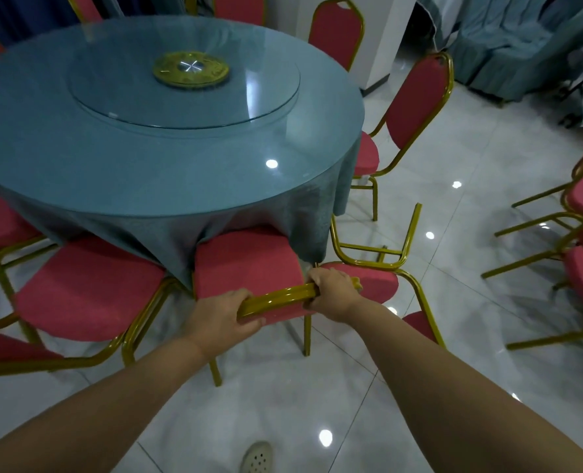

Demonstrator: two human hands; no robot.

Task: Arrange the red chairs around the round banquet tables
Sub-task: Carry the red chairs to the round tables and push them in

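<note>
Chair (249, 268) under table edge (215, 213)

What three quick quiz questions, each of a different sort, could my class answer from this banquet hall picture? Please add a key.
1. True or false: both hands grip the gold top rail of the held chair.
2. Which chair lies tipped over on the floor? A) the one at the table's far side B) the one just right of the held chair C) the one at the left edge
3. Fill in: in the middle of the round table sits a glass ____.

Key
1. True: the left hand and right hand curl around the rail.
2. B: the tipped chair has its legs pointing up.
3. Turntable.
</note>
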